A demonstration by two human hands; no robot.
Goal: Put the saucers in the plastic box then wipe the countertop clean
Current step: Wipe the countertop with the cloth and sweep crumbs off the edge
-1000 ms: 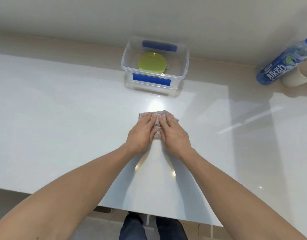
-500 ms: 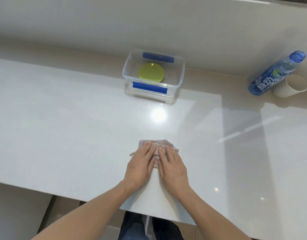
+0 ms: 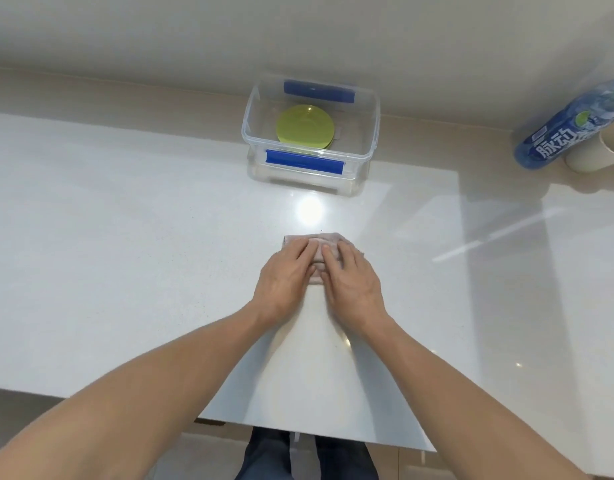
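Both hands lie palm-down on a folded cloth (image 3: 321, 245) on the white counter (image 3: 125, 244), a little right of the middle. The left hand (image 3: 286, 277) and the right hand (image 3: 350, 280) sit side by side, index fingers almost touching, fingers stretched flat and close together, pressing the cloth down rather than pinching it. Only the far edge of the cloth and a strip between the hands show (pinkish, with a fine check); the rest is under the palms. Both bare forearms reach in from the near edge.

Beyond the hands, at the far side of the counter against the wall, stands the clear box (image 3: 373, 133) with no lid on and 2 blue clips, 1 on its near rim and 1 on its far rim. Inside it lie the green saucers (image 3: 305, 128), stacked flat on the bottom; a darker rim peeks out under the top one, but how many there are I cannot tell. A bright light glare sits on the counter between the box and the cloth.

At the far right a blue bottle (image 3: 572, 126) leans against the wall, touching a pale cup (image 3: 589, 157) just beside it. Dark trousers show below the near counter edge.
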